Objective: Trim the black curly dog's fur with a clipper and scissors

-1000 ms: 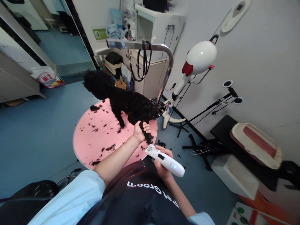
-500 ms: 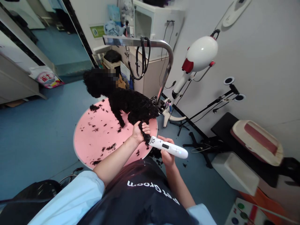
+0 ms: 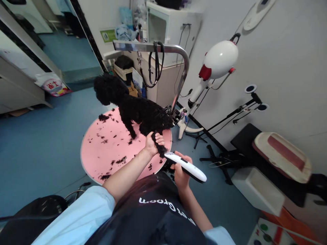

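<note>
Gripping the dog by one leg is the left hand; nearer, the right hand clasps the clipper.

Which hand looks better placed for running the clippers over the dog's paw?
Probably the right hand: it holds the white clippers, blade end by the paw. The left hand is busy gripping that leg.

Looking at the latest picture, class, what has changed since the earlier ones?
Since a second ago, the right hand has raised the clipper slightly, bringing its blade end beside the dog's paw, and rolled it so its dark underside shows. Nothing was newly gripped or released. The left hand still holds that leg, and the dog remains on the pink table.
</note>
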The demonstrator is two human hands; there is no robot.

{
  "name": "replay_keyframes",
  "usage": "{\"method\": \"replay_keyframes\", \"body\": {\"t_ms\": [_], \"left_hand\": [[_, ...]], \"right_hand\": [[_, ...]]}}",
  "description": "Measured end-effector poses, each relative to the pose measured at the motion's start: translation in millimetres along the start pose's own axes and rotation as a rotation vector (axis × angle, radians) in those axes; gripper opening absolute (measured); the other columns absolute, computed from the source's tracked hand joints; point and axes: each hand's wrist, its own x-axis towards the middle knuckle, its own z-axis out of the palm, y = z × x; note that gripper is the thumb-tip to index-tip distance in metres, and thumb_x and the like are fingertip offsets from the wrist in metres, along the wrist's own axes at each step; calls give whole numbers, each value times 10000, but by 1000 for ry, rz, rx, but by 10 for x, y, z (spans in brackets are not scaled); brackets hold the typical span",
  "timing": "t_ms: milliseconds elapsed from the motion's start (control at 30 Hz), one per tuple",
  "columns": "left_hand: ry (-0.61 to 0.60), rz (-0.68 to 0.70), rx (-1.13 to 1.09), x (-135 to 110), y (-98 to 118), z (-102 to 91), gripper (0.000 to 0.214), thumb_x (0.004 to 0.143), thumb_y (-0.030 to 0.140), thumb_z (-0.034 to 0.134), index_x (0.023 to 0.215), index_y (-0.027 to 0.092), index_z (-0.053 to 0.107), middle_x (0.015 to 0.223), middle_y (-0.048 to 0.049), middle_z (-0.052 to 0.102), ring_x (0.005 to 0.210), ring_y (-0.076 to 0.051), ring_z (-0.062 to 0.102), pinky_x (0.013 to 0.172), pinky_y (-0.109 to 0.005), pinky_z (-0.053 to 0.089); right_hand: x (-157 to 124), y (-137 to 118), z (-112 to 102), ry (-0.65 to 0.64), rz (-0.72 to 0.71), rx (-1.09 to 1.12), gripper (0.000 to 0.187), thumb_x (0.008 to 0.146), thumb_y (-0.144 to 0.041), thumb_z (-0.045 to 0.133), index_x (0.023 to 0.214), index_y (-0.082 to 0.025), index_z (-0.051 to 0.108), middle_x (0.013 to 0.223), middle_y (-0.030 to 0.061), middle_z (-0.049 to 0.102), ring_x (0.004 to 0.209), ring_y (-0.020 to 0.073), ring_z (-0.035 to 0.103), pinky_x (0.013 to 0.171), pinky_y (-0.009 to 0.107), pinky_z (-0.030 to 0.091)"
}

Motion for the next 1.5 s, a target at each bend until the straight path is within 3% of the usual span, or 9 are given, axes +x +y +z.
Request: {"method": "replay_keyframes", "body": {"t_ms": [100,267,367,533,767,900,1033,1133,1500], "left_hand": [[1,7,12,21,-22,-10,261,850,261,426,617,196,326,470,60,325,329,-60,332,352,-168,263],[0,20,29,54,-46,-36,263,856,267,409,615,197,330,470,59,337,332,-64,343,357,-176,273],[-2,30,37,74,-61,-48,269,862,274,399,613,197,331,466,60,334,333,-65,346,359,-177,281],[-19,45,23,78,-71,-38,279,871,291,391,615,193,341,475,58,337,343,-64,358,366,-172,289],[-3,65,26,60,-55,-12,277,867,293,401,614,196,341,478,56,341,343,-65,352,368,-183,294],[0,38,26,35,-30,-4,260,865,268,394,621,193,347,476,59,351,334,-60,361,359,-170,287],[17,25,36,3,-13,18,248,867,262,388,632,193,353,482,57,371,321,-57,365,344,-165,281],[23,8,41,-9,-6,22,239,867,257,392,640,191,358,486,60,371,314,-52,360,337,-160,276],[-15,-28,56,20,38,-85,206,847,218,412,652,193,350,507,56,357,325,-53,343,336,-166,272]], "right_hand": [[-62,-88,72,11,-68,-124,374,690,-115,620,987,-241,432,1113,58,670,1004,214,661,895,435,504],[-89,-141,154,44,-210,-293,390,690,-105,615,1034,-227,478,1097,62,652,1017,206,655,932,439,507],[-103,-75,160,-3,-313,-329,398,716,-157,653,1072,-230,489,1163,90,625,1082,231,638,944,458,510],[-129,154,128,-111,-627,-376,437,706,-270,747,1053,-261,482,1267,133,583,1131,300,630,858,477,563],[-106,195,105,-208,-685,-382,576,688,-417,794,1127,-283,447,1419,150,453,1260,342,536,937,535,512],[4,60,61,-35,-551,-234,509,734,-510,723,1099,-259,471,1203,119,583,1117,292,612,912,507,512],[128,-24,-11,-57,-290,-82,369,790,-313,660,1066,-266,420,979,42,672,889,202,681,817,420,546],[161,-37,-39,-144,-216,-54,380,758,-209,643,1045,-263,400,1056,59,697,960,213,689,873,442,525],[239,56,14,-94,12,112,342,750,-227,654,1006,-243,428,1102,69,698,1016,224,670,940,445,471]]}}
